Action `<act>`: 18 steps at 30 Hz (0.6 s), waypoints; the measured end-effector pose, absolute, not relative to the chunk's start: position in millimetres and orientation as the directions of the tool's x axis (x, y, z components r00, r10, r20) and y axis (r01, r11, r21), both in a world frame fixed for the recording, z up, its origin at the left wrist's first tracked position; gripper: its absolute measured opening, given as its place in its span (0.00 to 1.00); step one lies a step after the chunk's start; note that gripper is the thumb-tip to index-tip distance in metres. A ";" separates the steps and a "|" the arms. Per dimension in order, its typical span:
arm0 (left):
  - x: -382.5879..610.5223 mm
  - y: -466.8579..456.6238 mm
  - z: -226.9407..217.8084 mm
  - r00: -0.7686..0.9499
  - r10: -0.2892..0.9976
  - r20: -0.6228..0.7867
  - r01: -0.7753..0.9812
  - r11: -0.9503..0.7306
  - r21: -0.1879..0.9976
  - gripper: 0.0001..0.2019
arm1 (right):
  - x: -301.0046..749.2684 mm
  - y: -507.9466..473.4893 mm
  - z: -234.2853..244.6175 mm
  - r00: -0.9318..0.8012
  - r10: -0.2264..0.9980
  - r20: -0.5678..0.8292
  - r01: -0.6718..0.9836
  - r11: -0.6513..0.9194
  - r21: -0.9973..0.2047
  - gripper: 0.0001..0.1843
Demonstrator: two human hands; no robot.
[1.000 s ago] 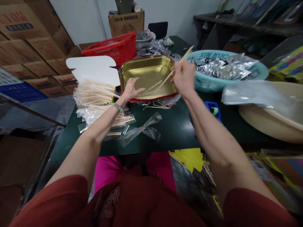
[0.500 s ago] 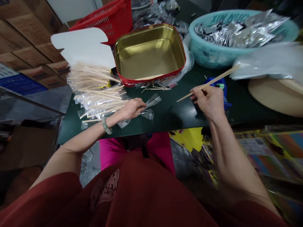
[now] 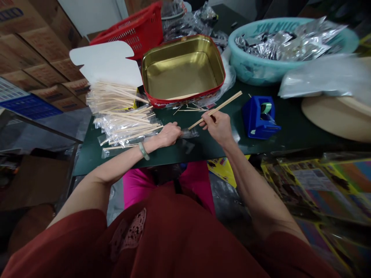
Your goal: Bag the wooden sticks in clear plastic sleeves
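My right hand (image 3: pixel 218 125) pinches a few thin wooden sticks (image 3: pixel 224 104), held slanting with their lower tips pointing left. Those tips meet the mouth of a clear plastic bag (image 3: pixel 189 134), or lie just over it; I cannot tell whether they are inside. Closed on the bag's other end is my left hand (image 3: pixel 169 134), low over the table. Left of it lies a heap of wooden sticks in clear bags (image 3: pixel 124 119). Behind both hands stands a red-rimmed tin (image 3: pixel 182 73), gold inside, with a few sticks along its near wall.
A blue tape dispenser (image 3: pixel 259 117) sits right of my right hand. Beyond it are a turquoise basin (image 3: pixel 255 69) of silver packets and a plastic bag stack (image 3: pixel 319 77). A red basket (image 3: pixel 130 31) and white card flap (image 3: pixel 107 61) stand at the back left. Loose sticks (image 3: pixel 191 109) lie before the tin.
My right hand has moved left with the sticks, bringing their tips to the bag, and the tape dispenser is now uncovered. My left hand has shifted slightly, still holding the bag.
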State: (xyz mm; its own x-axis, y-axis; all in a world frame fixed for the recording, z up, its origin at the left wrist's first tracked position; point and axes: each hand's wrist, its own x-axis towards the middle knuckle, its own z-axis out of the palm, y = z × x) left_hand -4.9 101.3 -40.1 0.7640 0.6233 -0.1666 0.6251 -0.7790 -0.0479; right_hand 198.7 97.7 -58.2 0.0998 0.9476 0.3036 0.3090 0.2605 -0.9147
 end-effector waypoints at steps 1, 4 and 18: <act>-6.9 98.4 -39.7 0.775 0.613 -0.157 0.612 -0.789 -0.059 0.10 | 199.0 97.1 -61.1 0.097 0.949 0.300 0.333 0.253 -0.908 0.13; -9.3 90.6 -41.2 0.790 0.605 -0.099 0.598 -0.796 -0.096 0.14 | 202.1 93.0 -65.5 0.096 0.944 0.316 0.386 0.257 -0.886 0.11; -0.2 115.7 -42.9 0.766 0.602 -0.225 0.636 -0.762 0.126 0.19 | 193.4 84.4 -57.0 0.067 0.942 0.329 0.549 0.241 -0.800 0.06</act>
State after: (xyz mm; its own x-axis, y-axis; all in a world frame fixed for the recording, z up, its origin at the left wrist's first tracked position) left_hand -0.2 115.7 -42.9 0.7660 0.6021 -0.2253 0.6357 -0.7616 0.1258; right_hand 193.4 84.4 -57.0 0.0667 0.9419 0.3292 0.5489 0.2409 -0.8005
